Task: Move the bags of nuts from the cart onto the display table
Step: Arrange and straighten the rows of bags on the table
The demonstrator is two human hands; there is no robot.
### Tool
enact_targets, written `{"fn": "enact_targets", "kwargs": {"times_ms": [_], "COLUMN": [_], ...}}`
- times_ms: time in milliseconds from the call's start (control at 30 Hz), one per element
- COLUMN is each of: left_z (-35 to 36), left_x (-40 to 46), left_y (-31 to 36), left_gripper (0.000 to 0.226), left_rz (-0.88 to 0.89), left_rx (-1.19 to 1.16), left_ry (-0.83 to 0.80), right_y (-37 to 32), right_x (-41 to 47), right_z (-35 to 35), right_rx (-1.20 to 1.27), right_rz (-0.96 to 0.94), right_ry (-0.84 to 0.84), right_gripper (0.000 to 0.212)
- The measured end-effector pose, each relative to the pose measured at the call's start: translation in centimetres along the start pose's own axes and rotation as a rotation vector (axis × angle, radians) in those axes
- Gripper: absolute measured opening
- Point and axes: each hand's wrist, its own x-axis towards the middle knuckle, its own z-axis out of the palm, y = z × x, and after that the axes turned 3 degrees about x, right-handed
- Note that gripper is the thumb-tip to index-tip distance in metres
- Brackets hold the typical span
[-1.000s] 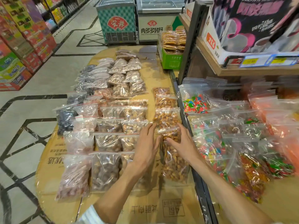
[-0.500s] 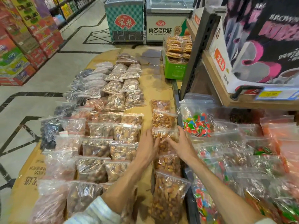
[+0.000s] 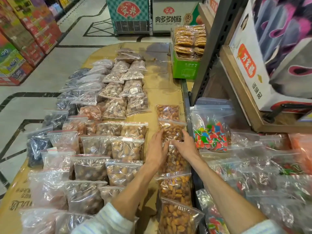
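Observation:
Clear zip bags of nuts lie in rows on the cardboard-covered display table (image 3: 162, 85). A column of orange-brown nut bags runs along the table's right edge. My left hand (image 3: 156, 149) and my right hand (image 3: 184, 145) rest flat, fingers spread, on either side of one bag in that column (image 3: 171, 130), touching it from the near side. Another nut bag (image 3: 168, 111) lies just beyond it, and further ones (image 3: 175, 188) lie nearer to me. The cart is not in view.
Bags of coloured candy (image 3: 210, 132) fill the lower shelf to the right, behind a dark metal rail (image 3: 185, 98). A green box of packed pastries (image 3: 185, 65) stands at the table's far right. Freezers (image 3: 130, 14) stand beyond; stacked cartons (image 3: 20, 39) line the aisle left.
Both hands have moved farther up the right-hand column, from a nearer bag to one further along. The view has moved forward with them.

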Motion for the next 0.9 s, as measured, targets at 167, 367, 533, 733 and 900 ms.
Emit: {"fn": "enact_targets", "kwargs": {"times_ms": [167,367,533,733,900], "left_z": [-0.1,0.0,-0.7,-0.2,0.8], "left_x": [-0.1,-0.2,-2.5,-6.1,-8.3], "left_y": [-0.2,0.0,0.0,-0.2,-0.1], "left_gripper": [0.062,0.065,0.079,0.069,0.075], "left_rz": [-0.009,-0.02,-0.036,-0.223,-0.226], "left_rx": [-0.008,0.002,-0.065,-0.149,-0.111], "left_ry": [0.014,-0.058,-0.018,-0.051,-0.03], "right_y": [-2.2,-2.4,-1.3,1.5,2.9], "right_x": [-1.6,-1.8,-4.1,-8.3,-9.6], "right_z": [-0.4,-0.5,-0.9,-0.3,0.4], "right_rx": [-0.031,-0.038,0.084,0.065,-0.034], "right_rz": [-0.082,-0.078,-0.068,-0.003,0.048], "right_ry": [0.011,-0.02,0.032,0.02,0.004], "right_gripper": [0.075,0.076,0.089,0.093,0.078]}}
